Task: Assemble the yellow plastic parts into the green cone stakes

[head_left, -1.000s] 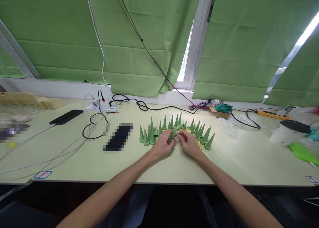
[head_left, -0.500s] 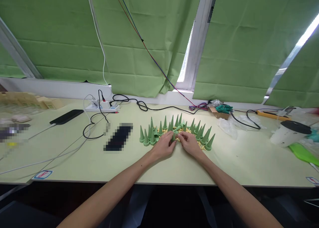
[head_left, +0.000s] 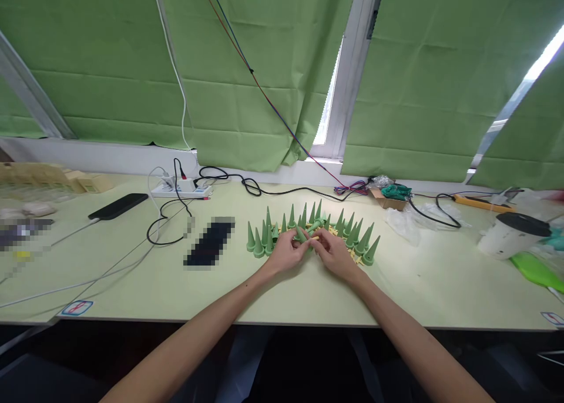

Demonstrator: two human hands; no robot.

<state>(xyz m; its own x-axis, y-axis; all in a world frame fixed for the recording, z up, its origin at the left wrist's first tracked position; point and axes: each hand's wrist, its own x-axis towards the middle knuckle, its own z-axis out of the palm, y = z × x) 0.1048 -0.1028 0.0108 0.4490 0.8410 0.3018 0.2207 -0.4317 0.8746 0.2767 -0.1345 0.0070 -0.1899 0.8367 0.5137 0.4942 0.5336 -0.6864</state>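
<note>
My left hand (head_left: 287, 252) is closed around a green plastic cone spike (head_left: 300, 234), its tip leaning up and to the left. Pinched in the fingers of my right hand (head_left: 333, 252) is a small yellow piece (head_left: 314, 238), which meets the cone's base end; whether it goes inside, I cannot tell. Around both hands stand several more green cones (head_left: 370, 253), most of them upright with points up. One green cone (head_left: 316, 224) lies tilted on the pile behind my fingers. Loose yellow pieces (head_left: 356, 258) are spread among the cones.
A blurred-out dark rectangle (head_left: 210, 242) lies left of the cones. Farther left are a black phone (head_left: 118, 207) on a cable and a white power strip (head_left: 200, 191). To the right stand a small cardboard box (head_left: 388, 200), clear plastic bags (head_left: 403, 225) and a white cup with black lid (head_left: 506, 238).
The cone in my left hand has tipped from nearly upright to leaning left. A yellow piece now shows in my right fingers at its base. The surrounding cones stay in place.
</note>
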